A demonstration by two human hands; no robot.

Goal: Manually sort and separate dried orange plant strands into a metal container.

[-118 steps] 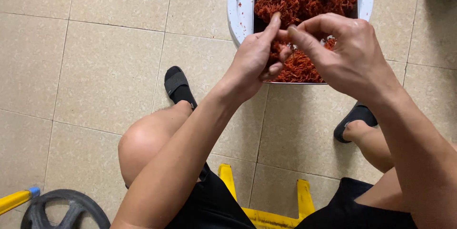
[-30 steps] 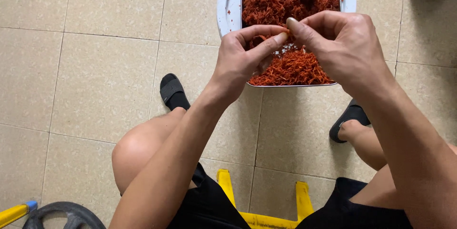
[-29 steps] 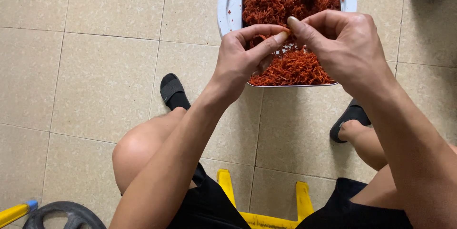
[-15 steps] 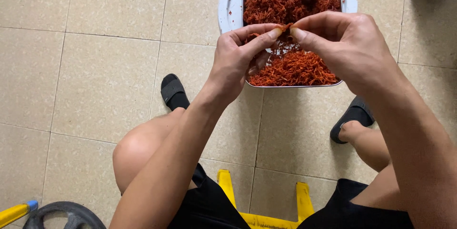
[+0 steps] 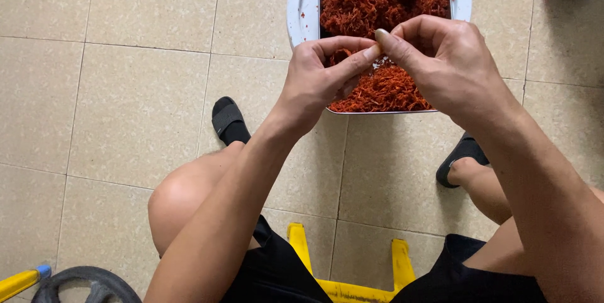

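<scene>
Shredded red strands (image 5: 384,1) fill a dark rectangular tray (image 5: 385,112) at 12 o'clock in the head view, heaped dark red at the far end and brighter orange-red at the near edge. The tray rests on a round white basin (image 5: 301,7), whose rim shows at both sides of it, and both stand on the beige tiled floor (image 5: 113,89).

Above the near end of the tray the two hands meet. The left hand (image 5: 318,79) comes in from 7 o'clock, its fingers (image 5: 352,64) curled inward with the thumb stretched toward the other hand. The right hand (image 5: 450,64) comes in from 4 o'clock, fingers bent, thumb tip touching the left thumb tip. Both sets of fingers are pinched together over a small bit of the red strands; how much each one holds I cannot tell, since the fingers hide it.

Below the hands, a bare left knee (image 5: 189,196) sits at 7 o'clock. A black sandal (image 5: 228,120) is just beside the tray at 9 o'clock, and another black sandal (image 5: 462,155) is at 4 o'clock. A yellow stool (image 5: 352,290) shows between the black shorts (image 5: 277,271) at 6 o'clock. A dark wheel (image 5: 88,284) lies in the 8 o'clock corner.
</scene>
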